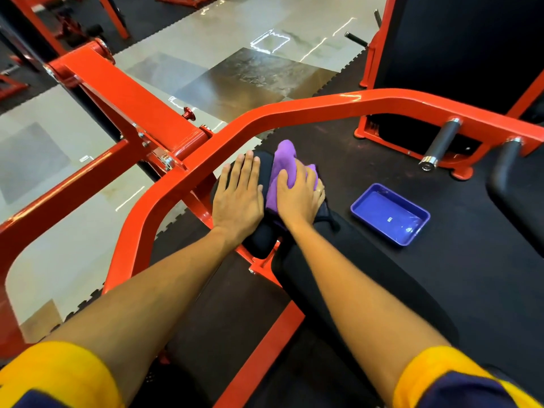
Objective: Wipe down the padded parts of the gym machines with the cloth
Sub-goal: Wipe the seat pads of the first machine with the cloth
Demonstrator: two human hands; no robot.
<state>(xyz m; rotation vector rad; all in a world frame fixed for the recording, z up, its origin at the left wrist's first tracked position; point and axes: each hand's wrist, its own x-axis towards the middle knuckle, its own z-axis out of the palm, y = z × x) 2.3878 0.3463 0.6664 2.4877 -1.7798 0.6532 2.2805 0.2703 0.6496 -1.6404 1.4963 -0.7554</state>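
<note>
Cloth [284, 160], purple and bunched, lies on top of the small black pad [259, 242], under the right hand [297, 195], whose fingers curl over it and hold it against the padding. The left hand [238, 198] rests flat on the same pad just beside it, fingers straight and together (it holds nothing). A blue tray [390, 214] stands on the black floor mat [368, 160] to the right, apart from the pad.

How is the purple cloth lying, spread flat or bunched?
Bunched: the purple cloth lies crumpled in folds under the right hand on the black pad.
</note>
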